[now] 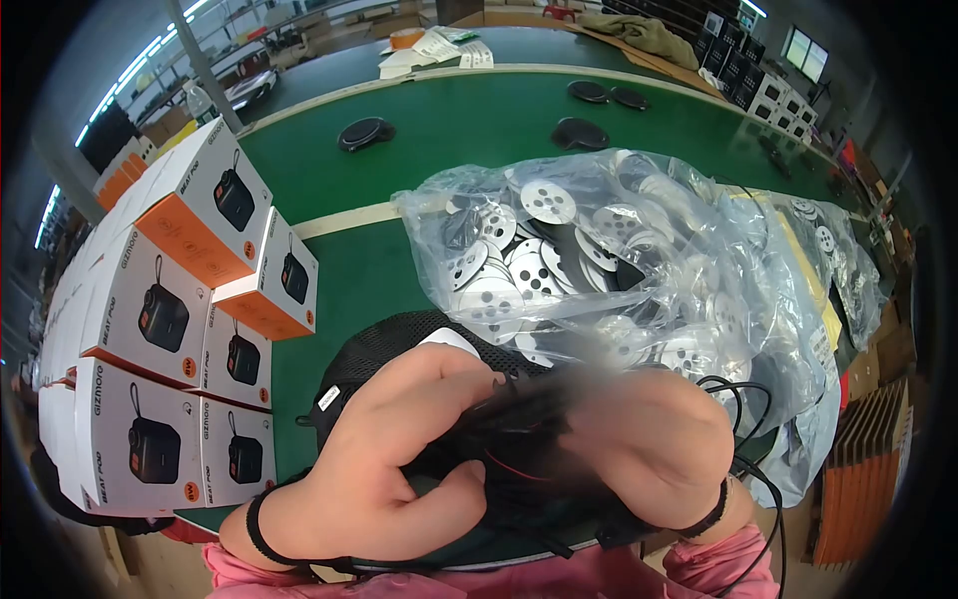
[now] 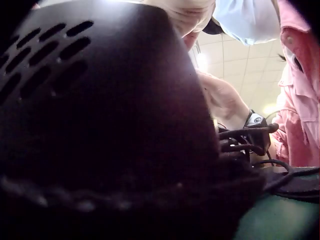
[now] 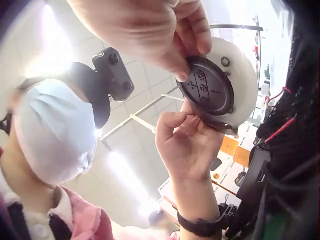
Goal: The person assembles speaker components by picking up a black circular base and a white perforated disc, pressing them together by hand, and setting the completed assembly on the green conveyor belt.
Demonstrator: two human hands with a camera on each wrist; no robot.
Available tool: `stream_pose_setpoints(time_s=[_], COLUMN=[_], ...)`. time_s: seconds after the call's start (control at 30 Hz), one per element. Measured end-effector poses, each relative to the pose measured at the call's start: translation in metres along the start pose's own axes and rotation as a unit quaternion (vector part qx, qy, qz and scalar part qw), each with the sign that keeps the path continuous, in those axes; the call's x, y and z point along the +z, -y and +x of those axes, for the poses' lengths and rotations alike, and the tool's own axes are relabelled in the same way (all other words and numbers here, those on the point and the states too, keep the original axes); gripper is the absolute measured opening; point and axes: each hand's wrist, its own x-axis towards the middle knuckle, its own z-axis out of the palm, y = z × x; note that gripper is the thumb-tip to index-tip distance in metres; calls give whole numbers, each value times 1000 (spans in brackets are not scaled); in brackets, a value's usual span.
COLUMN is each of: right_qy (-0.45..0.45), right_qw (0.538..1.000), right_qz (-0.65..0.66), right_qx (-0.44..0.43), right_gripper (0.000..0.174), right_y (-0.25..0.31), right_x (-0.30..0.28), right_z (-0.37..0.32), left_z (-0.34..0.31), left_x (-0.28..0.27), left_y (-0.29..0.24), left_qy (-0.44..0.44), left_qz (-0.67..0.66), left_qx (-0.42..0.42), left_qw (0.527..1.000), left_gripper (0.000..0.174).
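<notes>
My left hand [image 1: 389,454] is bent round the edge of a white disc [image 3: 245,82] in the right wrist view. Against the disc lies a black oval button pad [image 3: 212,87] with plus and minus marks. My right hand [image 1: 654,444] pinches this pad between thumb and fingers, and motion blurs it in the head view. Between and below the hands is dark material with a thin red wire [image 3: 280,129]. A black mesh piece [image 1: 384,344] with a small white label lies beside my left hand. Close to the left wrist camera stands a black slotted shell [image 2: 120,90].
Stacked white and orange speaker boxes [image 1: 150,309] stand at the left. A clear plastic bag [image 1: 689,230] of white discs with holes lies ahead on the green table [image 1: 299,170]. Black round parts [image 1: 579,133] sit farther back. Black cables [image 1: 768,479] hang by my right wrist.
</notes>
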Motion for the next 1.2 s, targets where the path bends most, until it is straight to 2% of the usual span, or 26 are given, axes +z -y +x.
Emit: stream_pose_setpoints(time_s=[0.13, 0.17, 0.23, 0.4, 0.93, 1.03, 1.1, 1.2], right_qy=[12, 19, 25, 35, 19, -4, 25, 25], right_qw=[1000, 998, 996, 983, 984, 989, 984, 984], right_qz=[-10, -20, -31, -90, -107, -103, -152, -156], right_qx=[-17, -48, -79, -155, -142, -110, -85, -82], right_gripper=[24, 25, 26, 30, 30, 26, 25, 25], right_y=[1, 1, -1, -6, 0, 6, 11, 12], right_x=[-1, -1, -2, -3, 0, 3, 3, 3], right_z=[0, 0, -2, -7, -13, -12, -10, -10], left_z=[0, 1, 5, 5, 5, 4, 4, 5], left_x=[-2, -2, -1, 1, 5, 6, 6, 6], left_y=[-6, -8, -11, -18, -17, -18, -17, -16], left_qy=[30, 30, 28, 22, 10, 9, 8, 10], left_qz=[44, 44, 114, 147, 164, 162, 161, 162], left_qx=[-14, -14, -10, -19, 17, 9, 16, 27], left_qw=[998, 998, 993, 989, 986, 987, 987, 986], left_gripper=[43, 43, 36, 32, 28, 27, 27, 27])
